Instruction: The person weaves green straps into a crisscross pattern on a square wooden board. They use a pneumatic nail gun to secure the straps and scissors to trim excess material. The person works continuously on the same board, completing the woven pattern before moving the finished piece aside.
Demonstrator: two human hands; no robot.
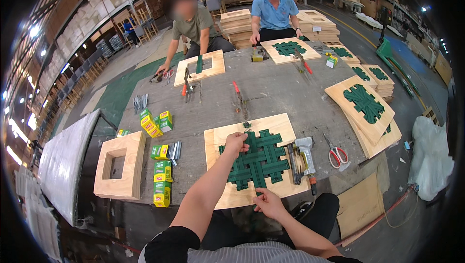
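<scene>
A plywood panel [213,139] lies in front of me with green webbing straps [264,156] woven over and under each other across its middle. My left hand [236,143] is at the weave's upper left, fingers closed on the webbing. At the panel's near edge, my right hand [269,203] pinches the lower end of a lengthwise green strap [260,183]. A pneumatic staple gun [305,155] rests on the panel's right side, beside the weave. The webbing under my left fingers is partly hidden.
Left are stacked plywood frames [104,178], staple boxes [162,171] and loose staple strips [176,151]. Scissors [335,155] and finished woven panels [364,105] lie right. Pliers [237,91] lie beyond. Two people work across the table [213,110], one with a frame [216,64].
</scene>
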